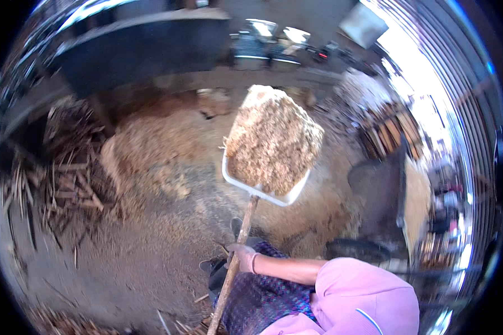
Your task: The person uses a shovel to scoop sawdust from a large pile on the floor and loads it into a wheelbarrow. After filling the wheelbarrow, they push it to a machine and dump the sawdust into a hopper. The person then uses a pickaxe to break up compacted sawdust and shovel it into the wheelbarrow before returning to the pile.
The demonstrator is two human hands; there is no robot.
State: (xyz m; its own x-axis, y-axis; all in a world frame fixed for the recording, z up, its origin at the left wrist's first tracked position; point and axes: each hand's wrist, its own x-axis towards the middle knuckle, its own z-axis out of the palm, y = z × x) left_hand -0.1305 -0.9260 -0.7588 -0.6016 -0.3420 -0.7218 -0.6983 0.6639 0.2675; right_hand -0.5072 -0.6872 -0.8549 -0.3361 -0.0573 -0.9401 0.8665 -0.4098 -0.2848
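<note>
The right hand (242, 258) is closed around the long, pale wooden handle (221, 304) of a broad white-rimmed shovel (275, 198), which is at the upper centre of the frame; this grip partway along the handle probably serves to support the heaped light-brown sawdust (274, 142), and the pan seems kept face-up so that little spills; the long axis runs from bottom centre upward, leaning slightly right, with the pan toward the top; the left hand is out of view, so I cannot tell its state.
</note>
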